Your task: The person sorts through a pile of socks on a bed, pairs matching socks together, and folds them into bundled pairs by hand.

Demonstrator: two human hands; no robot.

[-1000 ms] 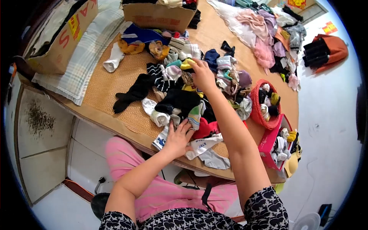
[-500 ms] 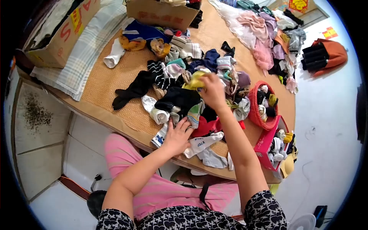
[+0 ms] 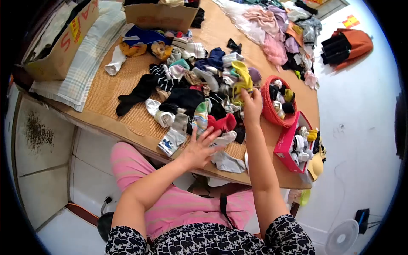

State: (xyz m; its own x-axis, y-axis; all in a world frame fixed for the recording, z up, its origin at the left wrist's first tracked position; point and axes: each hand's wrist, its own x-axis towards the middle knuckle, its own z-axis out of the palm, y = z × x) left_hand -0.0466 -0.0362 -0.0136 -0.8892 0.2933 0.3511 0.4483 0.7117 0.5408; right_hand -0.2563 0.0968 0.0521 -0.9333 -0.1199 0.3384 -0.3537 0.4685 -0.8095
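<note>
My right hand (image 3: 252, 104) is closed, pinching a yellow sock (image 3: 241, 75) by its lower end at the right side of a mixed pile. The sock stretches away from my fingers over other socks. My left hand (image 3: 200, 148) lies with fingers spread at the pile's near edge, partly covering a white sock (image 3: 225, 138). Just beyond its fingertips are a red cloth piece (image 3: 222, 123) and a striped, green-tipped sock (image 3: 200, 118). To its left is a grey and white sock (image 3: 174, 135) with a blue figure. Black socks (image 3: 183, 101) lie farther into the pile.
A red woven basket (image 3: 265, 111) and a pink box (image 3: 284, 149), both holding rolled socks, stand at the right. Cardboard boxes (image 3: 163, 18) stand at the back and far left. More clothes (image 3: 274, 46) lie at the far right of the mat-covered surface (image 3: 100, 91).
My right hand has drawn the yellow sock rightward across the pile, and it now lies stretched out. My left hand has shifted right, uncovering the grey and white sock. The view has moved slightly.
</note>
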